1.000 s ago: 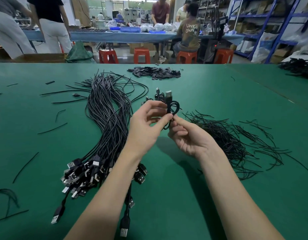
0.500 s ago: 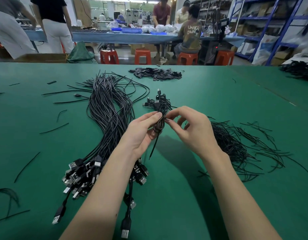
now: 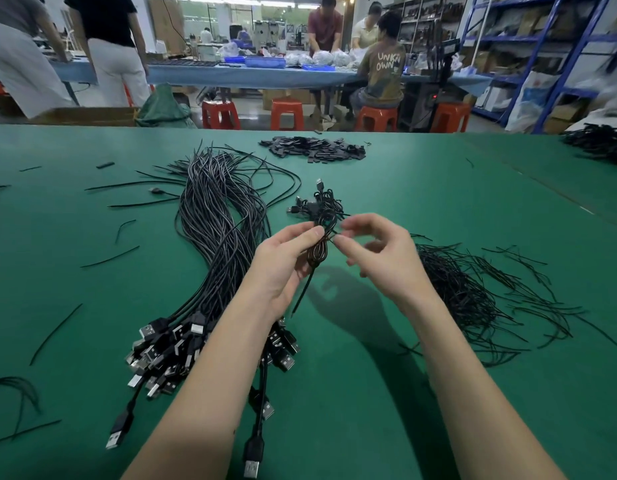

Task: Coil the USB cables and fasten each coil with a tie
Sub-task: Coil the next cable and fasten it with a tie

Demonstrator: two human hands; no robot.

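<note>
Dozens of loose black USB cables (image 3: 217,258) await coiling at nine o'clock on the green desk (image 3: 438,209); left hand (image 3: 283,268) grips one black coiled cable (image 3: 319,252), right hand (image 3: 380,258) pinching its thin black tie (image 3: 335,233).

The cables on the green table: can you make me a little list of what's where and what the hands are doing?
left hand: grips the coiled cable
right hand: pinches the tie at the coil
tie tail: hangs below the coil
finished coils: small pile just beyond the hands
loose cables: long bundle to the left, plugs nearest the person
spare ties: heap of thin black strands to the right
table: green cover
</note>
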